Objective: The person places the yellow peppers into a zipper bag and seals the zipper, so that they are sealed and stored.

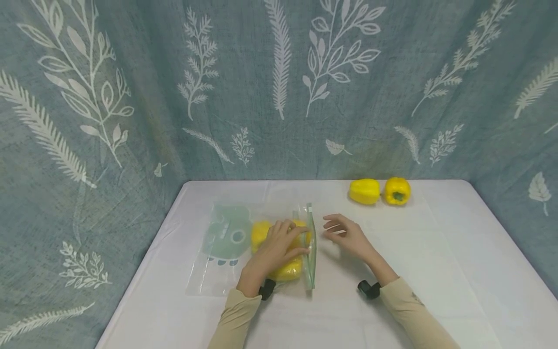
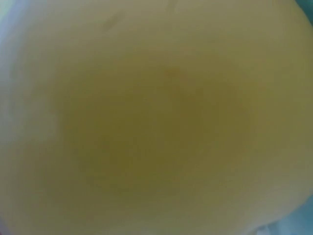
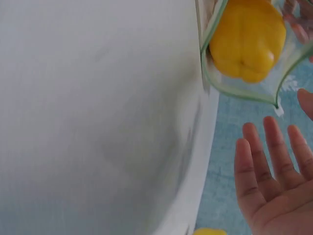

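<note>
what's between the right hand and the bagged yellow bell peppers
In the head view, the zip bag's green-edged mouth lies there, with the left hand's fingertips at it.

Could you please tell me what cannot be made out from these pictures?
Head view: the left hand covers part of the bagged yellow peppers, so their exact number is unclear.
Left wrist view: a yellowish surface fills most of the picture, too blurred to identify.
Right wrist view: the right hand is cut off by the right and bottom edges.
Right wrist view: the bottom edge cuts off a yellow thing.
</note>
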Demonstrator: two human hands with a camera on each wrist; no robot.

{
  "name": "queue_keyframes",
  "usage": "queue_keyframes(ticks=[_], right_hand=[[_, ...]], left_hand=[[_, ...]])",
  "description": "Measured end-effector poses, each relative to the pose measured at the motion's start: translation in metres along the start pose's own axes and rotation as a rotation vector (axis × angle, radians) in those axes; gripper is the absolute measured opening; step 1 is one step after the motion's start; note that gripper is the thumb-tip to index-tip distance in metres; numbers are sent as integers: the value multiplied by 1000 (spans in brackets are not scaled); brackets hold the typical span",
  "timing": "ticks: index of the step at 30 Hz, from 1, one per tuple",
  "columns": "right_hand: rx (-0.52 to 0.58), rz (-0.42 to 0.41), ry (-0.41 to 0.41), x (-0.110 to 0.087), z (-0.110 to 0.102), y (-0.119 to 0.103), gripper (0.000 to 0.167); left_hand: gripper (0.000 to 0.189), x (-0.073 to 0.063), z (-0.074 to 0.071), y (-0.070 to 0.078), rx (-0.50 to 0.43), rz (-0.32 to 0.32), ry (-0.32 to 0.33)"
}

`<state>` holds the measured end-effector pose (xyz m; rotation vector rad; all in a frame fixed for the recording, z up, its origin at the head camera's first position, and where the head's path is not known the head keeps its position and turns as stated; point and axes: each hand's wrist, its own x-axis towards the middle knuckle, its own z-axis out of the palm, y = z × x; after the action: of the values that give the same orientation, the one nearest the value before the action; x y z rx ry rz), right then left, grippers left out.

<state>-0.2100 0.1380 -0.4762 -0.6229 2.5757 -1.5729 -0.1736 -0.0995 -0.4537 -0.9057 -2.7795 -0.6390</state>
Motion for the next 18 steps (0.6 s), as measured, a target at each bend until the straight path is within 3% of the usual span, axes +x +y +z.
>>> queue_keyframes(ticks=[7,18], right_hand=[[-58,-15,79,-1,-15,4,43],[-127,82,206,-5,-38,12,46]], left_hand=[[49,-1,1,0,0,-9,0],[49,-1,-1,1,-12,14,10]])
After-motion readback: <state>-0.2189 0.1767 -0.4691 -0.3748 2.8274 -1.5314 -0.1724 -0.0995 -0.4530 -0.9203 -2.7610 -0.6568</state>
